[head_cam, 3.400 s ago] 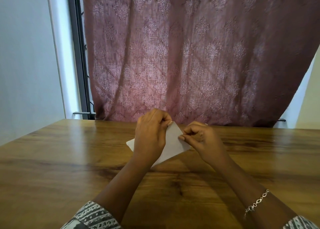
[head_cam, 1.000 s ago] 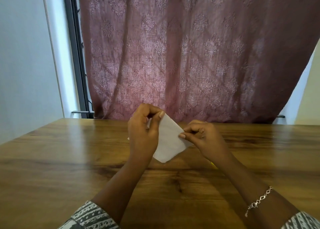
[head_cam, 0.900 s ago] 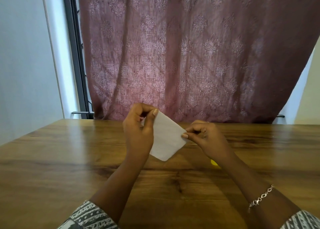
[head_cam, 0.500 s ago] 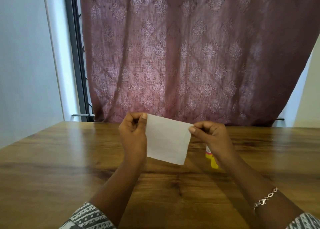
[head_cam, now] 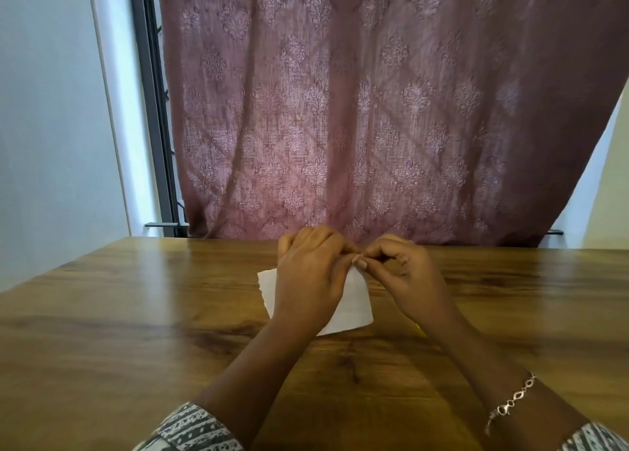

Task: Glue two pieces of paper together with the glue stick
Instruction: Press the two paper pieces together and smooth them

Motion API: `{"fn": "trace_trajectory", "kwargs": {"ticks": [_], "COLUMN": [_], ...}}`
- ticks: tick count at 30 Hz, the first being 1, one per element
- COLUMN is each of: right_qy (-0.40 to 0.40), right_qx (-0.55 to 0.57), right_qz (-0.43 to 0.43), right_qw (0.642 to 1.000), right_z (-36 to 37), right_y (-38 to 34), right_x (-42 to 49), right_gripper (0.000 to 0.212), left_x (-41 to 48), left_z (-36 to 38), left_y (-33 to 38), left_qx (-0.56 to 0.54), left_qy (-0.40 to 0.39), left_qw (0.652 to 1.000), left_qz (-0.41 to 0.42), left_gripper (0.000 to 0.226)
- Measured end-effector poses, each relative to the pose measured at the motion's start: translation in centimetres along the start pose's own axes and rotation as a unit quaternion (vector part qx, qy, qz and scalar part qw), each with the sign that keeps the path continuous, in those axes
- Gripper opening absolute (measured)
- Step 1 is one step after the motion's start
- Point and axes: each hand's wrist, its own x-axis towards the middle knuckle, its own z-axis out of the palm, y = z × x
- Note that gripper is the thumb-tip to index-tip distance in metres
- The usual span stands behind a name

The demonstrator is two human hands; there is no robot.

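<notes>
Over the wooden worktop (head_cam: 136, 331) I had lowered the paper (head_cam: 354, 300) from upright, both hands' fingers (head_cam: 361, 263) pinching its top edge together.

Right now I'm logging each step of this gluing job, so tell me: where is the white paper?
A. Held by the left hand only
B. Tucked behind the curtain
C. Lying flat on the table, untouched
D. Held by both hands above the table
D: the paper is pinched at its top edge where the left hand and the right hand meet, above the wooden table.
</notes>
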Motion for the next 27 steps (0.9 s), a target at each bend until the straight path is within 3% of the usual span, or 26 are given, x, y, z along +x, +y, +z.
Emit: {"fn": "trace_trajectory", "kwargs": {"ticks": [9, 15, 23, 27], "right_qy": [-0.024, -0.080, -0.063, -0.035], "right_qx": [0.028, -0.010, -0.009, 0.035], "right_qz": [0.016, 0.061, 0.088, 0.122], "right_qw": [0.999, 0.995, 0.994, 0.991], "right_z": [0.3, 0.2, -0.2, -0.2], "right_y": [-0.2, 0.4, 1.2, 1.7], "right_x": [-0.1, -0.2, -0.3, -0.3], "right_gripper": [0.008, 0.004, 0.003, 0.015], "left_x": [-0.1, 0.3, 0.6, 0.6], "left_z": [0.3, -0.4, -0.5, -0.1], "left_y": [-0.2, -0.7, -2.0, -2.9], "left_qx": [-0.023, -0.071, -0.149, -0.174], "left_qy": [0.039, 0.096, 0.149, 0.132], "left_qw": [0.999, 0.992, 0.972, 0.962], "left_qz": [0.005, -0.044, -0.100, -0.163], "left_gripper": [0.024, 0.011, 0.007, 0.005]}}
